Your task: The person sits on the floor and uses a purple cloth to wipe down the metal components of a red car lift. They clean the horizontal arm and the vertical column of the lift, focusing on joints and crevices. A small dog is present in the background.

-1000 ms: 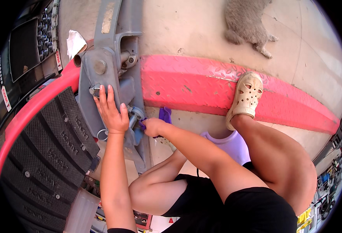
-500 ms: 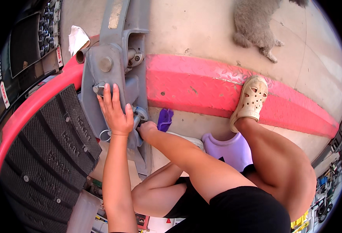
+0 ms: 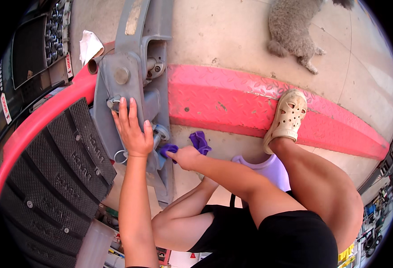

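The left hand [image 3: 131,129] lies flat, fingers together, on the grey metal machine arm [image 3: 116,85], fingertips near a bolt. The right hand [image 3: 185,156] pinches a purple cloth [image 3: 199,142] against the arm's right lower edge, hiding the part it touches. Right of it lies open concrete floor [image 3: 232,35] beyond the red tread-plate ramp [image 3: 232,105].

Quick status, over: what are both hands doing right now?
Left hand flat on grey metal machine arm. Right hand gripping purple cloth beside it. Nothing blocking.
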Action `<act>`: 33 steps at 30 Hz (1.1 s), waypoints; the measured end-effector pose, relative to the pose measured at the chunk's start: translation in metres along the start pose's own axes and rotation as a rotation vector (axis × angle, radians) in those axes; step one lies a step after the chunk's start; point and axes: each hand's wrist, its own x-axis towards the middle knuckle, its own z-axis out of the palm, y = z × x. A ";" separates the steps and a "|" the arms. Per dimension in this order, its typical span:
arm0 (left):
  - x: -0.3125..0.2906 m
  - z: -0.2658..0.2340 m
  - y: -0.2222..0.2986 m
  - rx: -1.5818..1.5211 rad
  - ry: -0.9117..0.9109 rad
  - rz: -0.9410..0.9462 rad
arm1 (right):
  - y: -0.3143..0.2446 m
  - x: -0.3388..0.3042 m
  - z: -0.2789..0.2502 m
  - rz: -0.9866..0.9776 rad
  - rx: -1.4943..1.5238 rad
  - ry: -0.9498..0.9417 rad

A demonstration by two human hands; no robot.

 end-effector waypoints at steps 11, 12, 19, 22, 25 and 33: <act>-0.004 0.001 -0.003 0.010 0.013 -0.015 | 0.009 0.040 0.023 0.077 -0.511 -0.007; -0.002 0.001 -0.003 0.004 0.010 -0.012 | 0.015 0.028 0.017 0.077 -0.525 -0.006; 0.004 -0.001 0.003 -0.008 0.002 -0.010 | 0.001 0.045 0.001 0.049 -0.386 -0.054; 0.003 0.001 0.004 -0.003 -0.006 -0.005 | -0.006 0.086 0.030 0.070 -0.370 -0.007; 0.003 0.000 0.002 0.029 0.009 -0.012 | -0.024 0.087 0.027 0.073 -0.391 -0.067; -0.002 0.001 -0.001 0.014 0.025 -0.008 | 0.011 0.035 0.024 -0.018 -0.484 -0.084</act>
